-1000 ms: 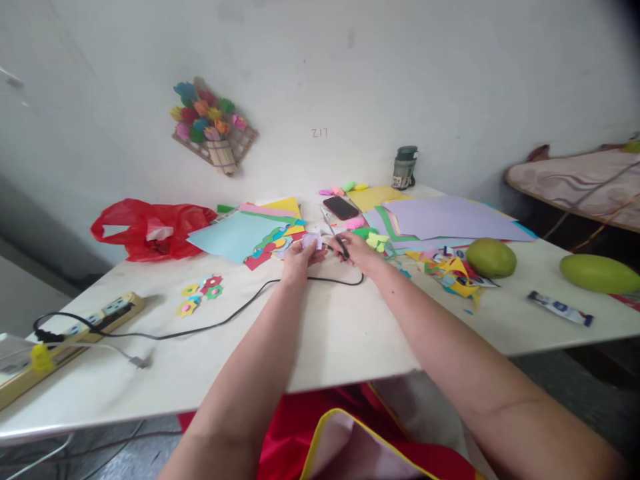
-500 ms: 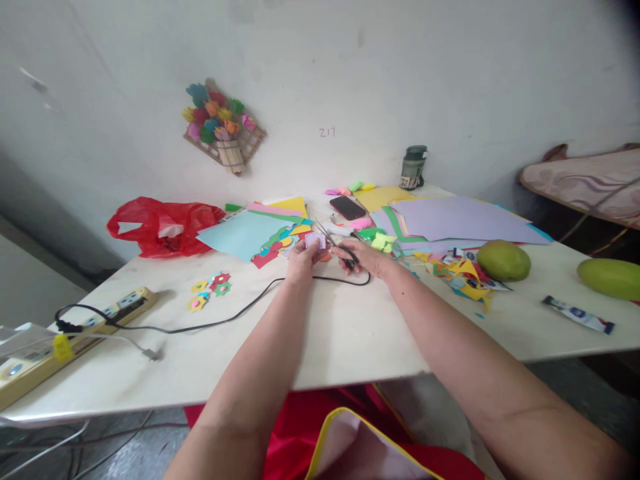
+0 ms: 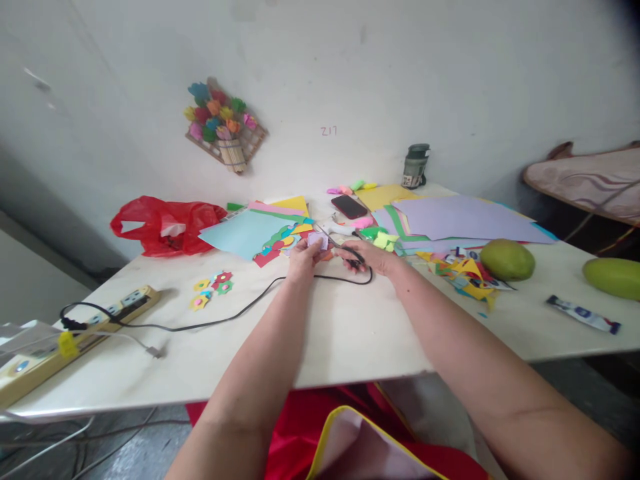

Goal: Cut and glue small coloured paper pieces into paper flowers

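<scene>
A small piece of pale purple paper [image 3: 317, 240] is pinched in my left hand [image 3: 303, 259], over the middle of the table. My right hand [image 3: 367, 257] is closed around the dark handles of a pair of scissors [image 3: 329, 239], whose blades point up and left beside the paper. Whether the blades touch the paper I cannot tell. Behind my left hand lie cut paper shapes [image 3: 274, 247] in red, green, blue and yellow. Several small paper flowers [image 3: 214, 291] rest on the table to the left.
A black cable [image 3: 240, 316] runs from the power strip [image 3: 125, 308] toward my hands. Farther back are a red plastic bag [image 3: 195, 217], a phone [image 3: 349, 207] and purple sheets [image 3: 465, 217]. Yellow scraps [image 3: 467, 270], a green mango [image 3: 507, 260] and a tube [image 3: 583, 315] lie right.
The scissor blades, spread apart half a second ago, now look closer together near the purple paper. Both hands stay in nearly the same place; the whole view has shifted slightly.
</scene>
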The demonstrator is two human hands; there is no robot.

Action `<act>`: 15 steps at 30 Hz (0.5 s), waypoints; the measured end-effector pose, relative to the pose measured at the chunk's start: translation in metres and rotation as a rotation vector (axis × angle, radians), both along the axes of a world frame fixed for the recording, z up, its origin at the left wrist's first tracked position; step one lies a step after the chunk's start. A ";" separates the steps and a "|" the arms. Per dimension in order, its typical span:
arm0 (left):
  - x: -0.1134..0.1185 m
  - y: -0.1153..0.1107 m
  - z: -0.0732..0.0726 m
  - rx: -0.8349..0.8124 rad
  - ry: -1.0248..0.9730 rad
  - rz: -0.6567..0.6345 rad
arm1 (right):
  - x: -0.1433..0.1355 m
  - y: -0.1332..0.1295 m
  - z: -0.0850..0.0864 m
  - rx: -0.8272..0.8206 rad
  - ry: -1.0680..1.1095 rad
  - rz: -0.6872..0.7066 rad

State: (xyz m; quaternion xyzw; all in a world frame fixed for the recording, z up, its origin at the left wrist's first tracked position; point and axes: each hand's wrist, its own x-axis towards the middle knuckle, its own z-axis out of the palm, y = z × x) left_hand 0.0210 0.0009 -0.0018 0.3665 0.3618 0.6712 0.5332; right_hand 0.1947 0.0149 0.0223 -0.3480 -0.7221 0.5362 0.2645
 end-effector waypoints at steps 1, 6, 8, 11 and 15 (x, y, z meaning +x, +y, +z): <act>0.000 0.000 0.000 -0.002 0.004 -0.004 | 0.000 0.000 0.000 -0.002 0.002 0.002; -0.002 0.000 -0.001 -0.001 0.038 -0.019 | 0.002 0.003 -0.002 -0.030 0.000 0.017; -0.002 -0.001 -0.001 0.007 0.055 -0.030 | 0.002 0.004 -0.003 -0.032 0.001 0.022; -0.003 -0.001 -0.001 0.021 0.070 -0.043 | 0.002 0.005 -0.003 -0.025 -0.004 0.026; -0.004 0.000 -0.002 0.015 0.075 -0.045 | 0.002 0.004 -0.003 -0.033 -0.009 0.015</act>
